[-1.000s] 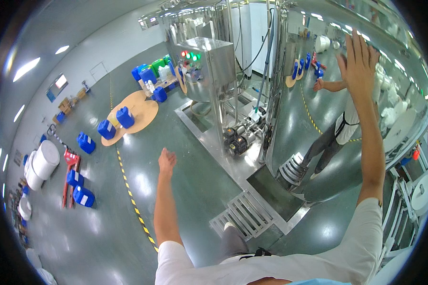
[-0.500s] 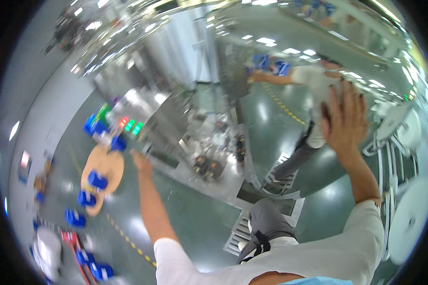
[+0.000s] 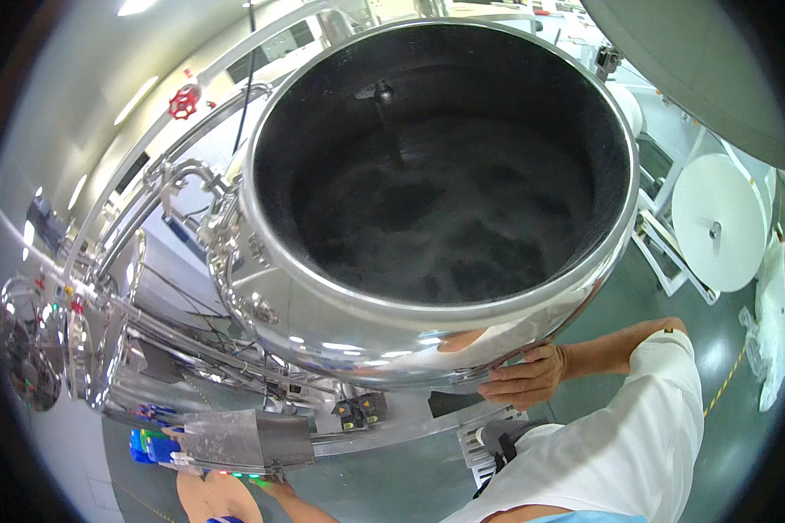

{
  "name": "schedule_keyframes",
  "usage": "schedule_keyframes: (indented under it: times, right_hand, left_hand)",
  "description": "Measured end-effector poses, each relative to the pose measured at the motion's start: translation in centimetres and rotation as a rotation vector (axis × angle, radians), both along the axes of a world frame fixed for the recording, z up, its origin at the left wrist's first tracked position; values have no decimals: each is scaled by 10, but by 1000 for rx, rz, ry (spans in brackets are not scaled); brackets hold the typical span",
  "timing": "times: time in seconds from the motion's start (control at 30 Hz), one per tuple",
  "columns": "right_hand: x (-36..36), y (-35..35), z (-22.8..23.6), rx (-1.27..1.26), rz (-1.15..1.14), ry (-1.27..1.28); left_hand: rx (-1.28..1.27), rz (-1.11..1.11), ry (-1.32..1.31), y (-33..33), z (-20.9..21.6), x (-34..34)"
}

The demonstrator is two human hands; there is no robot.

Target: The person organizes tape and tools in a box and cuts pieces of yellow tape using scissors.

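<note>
A big, round, polished steel vat (image 3: 358, 340) fills the middle of the head view. Its top is uncovered, and its dark inside (image 3: 445, 200) looks hazy, so I cannot make out what it holds. My right hand (image 3: 529, 379) lies against the vat's lower near side, fingers stretched out. Down at the lower left, my left hand (image 3: 276, 486) is at the edge of a steel box (image 3: 235, 440) with small red and green lights. Its fingers are mostly hidden there.
Steel pipes (image 3: 209, 183) and a red valve wheel (image 3: 184, 102) stand left of the vat. Right of it are a white disc (image 3: 720, 222) on a frame and a large pale lid (image 3: 715, 70). A round tan table (image 3: 214, 497) is at the lower left.
My view has swung up, bringing the vat's mouth into sight. My right hand, raised with spread fingers before, is now lower against the vat. My left hand still is by the lit box.
</note>
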State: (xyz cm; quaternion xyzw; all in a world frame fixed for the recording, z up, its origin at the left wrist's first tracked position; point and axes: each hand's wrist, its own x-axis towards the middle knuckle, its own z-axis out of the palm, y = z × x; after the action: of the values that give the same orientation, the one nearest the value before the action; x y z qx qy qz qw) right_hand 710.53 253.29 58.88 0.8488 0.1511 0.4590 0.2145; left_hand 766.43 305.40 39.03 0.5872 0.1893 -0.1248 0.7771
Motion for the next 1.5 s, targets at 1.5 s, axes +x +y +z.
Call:
schedule_keyframes:
  times: [1.5]
  right_hand:
    - [31,38,-3,140,-3,-282]
  left_hand:
    - [15,338,379,95,-374,-363]
